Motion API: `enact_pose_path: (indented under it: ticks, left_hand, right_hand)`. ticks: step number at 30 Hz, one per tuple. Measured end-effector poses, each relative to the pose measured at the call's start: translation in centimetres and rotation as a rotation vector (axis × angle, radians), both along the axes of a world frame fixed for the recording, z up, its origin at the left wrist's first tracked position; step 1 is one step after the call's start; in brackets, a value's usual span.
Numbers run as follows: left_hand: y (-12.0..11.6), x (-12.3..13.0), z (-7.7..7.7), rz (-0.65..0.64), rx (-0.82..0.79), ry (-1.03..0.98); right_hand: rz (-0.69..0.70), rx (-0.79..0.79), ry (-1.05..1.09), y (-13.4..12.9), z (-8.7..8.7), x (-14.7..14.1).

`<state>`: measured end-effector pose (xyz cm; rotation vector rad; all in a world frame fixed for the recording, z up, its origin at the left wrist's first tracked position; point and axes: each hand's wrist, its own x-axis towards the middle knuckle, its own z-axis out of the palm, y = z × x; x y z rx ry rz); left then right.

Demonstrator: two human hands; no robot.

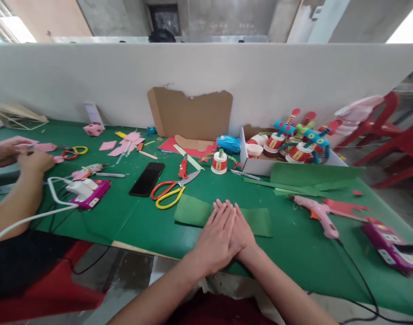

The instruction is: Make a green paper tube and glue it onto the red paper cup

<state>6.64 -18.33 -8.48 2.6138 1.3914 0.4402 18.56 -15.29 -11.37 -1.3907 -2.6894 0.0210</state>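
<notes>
On the near edge of the table a strip of green paper (193, 211) lies flat, its two ends showing on either side of my hands. My left hand (217, 237) rests across my right hand (244, 234), palms together or overlapping, with the fingers stretched forward over the paper's middle. Neither hand shows anything held; what lies between the palms is hidden. Just left of the paper are scissors (174, 187) with red and yellow handles, blades apart. Beyond my hands stands a small red and white paper cup figure (219, 162) with green folded-paper arms.
A phone (147, 179) and a red-handled knife (183, 167) lie to the left. At right are a pink glue gun (316, 212), a purple power strip (392, 246), green paper sheets (311, 176) and a box (257, 167) of cup figures. Another person's hands (33, 158) work at far left.
</notes>
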Motion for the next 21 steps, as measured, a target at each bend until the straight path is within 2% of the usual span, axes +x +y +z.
enact_pose_path:
  ticks: [4, 12, 21]
  left_hand:
    - [0.3, -0.9, -0.9, 0.051, -0.054, 0.030]
    - [0.1, -2.7, -1.7, 0.098, 0.018, 0.104]
    - [0.3, -6.0, -1.3, 0.152, 0.036, 0.210]
  right_hand:
    - [-0.013, -0.014, -0.035, 0.0, 0.2, 0.0]
    - [-0.048, -0.087, 0.021, -0.2, 1.5, -0.1]
    - [-0.082, -0.076, 0.096, -0.5, 1.8, -0.2]
